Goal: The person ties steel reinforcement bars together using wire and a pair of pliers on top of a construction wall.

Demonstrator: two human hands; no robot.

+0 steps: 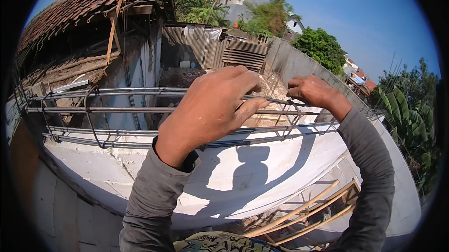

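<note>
A long cage of steel rebar (126, 110) with bent stirrups (87, 116) runs across in front of me above a white block wall (262, 172). My left hand (210, 104) is raised over the middle of the cage. Its fingers are curled, and the upper bar shows between thumb and forefinger; whatever they grip is hidden. Farther right, my right hand (314, 92) is closed in a pinch just above the top of a stirrup (293, 116) where it meets the upper bars. Anything in that pinch is too small to make out.
Bamboo poles (304, 210) lean below the wall at lower right. A damaged building with a tiled roof (70, 18) stands at left. Behind the cage are corrugated sheets (245, 54) and a long grey wall (299, 58). Banana plants (402, 116) grow at right.
</note>
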